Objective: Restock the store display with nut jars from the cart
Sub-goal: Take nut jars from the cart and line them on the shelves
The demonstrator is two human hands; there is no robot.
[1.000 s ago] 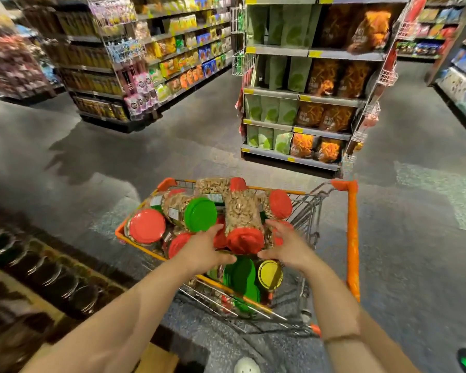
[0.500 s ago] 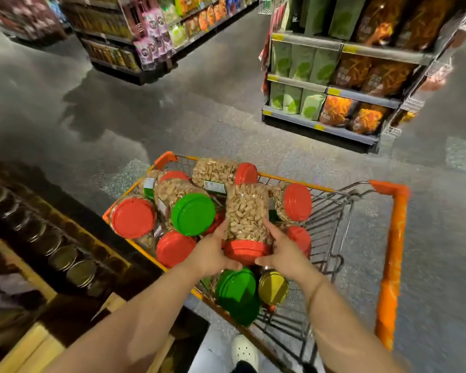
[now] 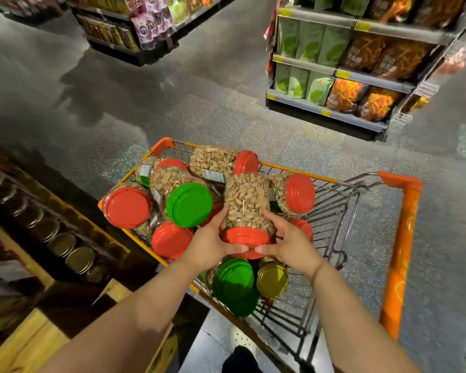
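Since a second ago the view has tipped down and closer to the cart, and the jar between the hands has risen off the pile — its red lid now points back at the person.

Both hands clasp that pistachio jar (image 3: 246,208) near its lid end: the left hand (image 3: 209,244) curls round its side at 9 o'clock, the right hand (image 3: 287,244) at 3 o'clock, thumbs meeting on the lid rim. It hangs over the middle of the cart (image 3: 400,238), above the other jars.

Judging by its bulk and full load of nuts, it is likely fairly heavy; the clear wall looks like smooth, stiff plastic, so slippery rather than fragile. A two-handed hold round the body just behind the lid suits it better than the lid alone.

Counting near to far: one yellow-lidded jar (image 3: 271,279) and the green lids (image 3: 233,284) low in the basket at 6 o'clock — two of them, I think, overlapping; then a green-lidded jar (image 3: 189,204) on top at 9 o'clock; red lids number about seven including the held one, some half hidden. The display (image 3: 65,246) of gold-lidded jars lies at 8 o'clock; snack shelves (image 3: 342,74) stand far off at 1 o'clock.
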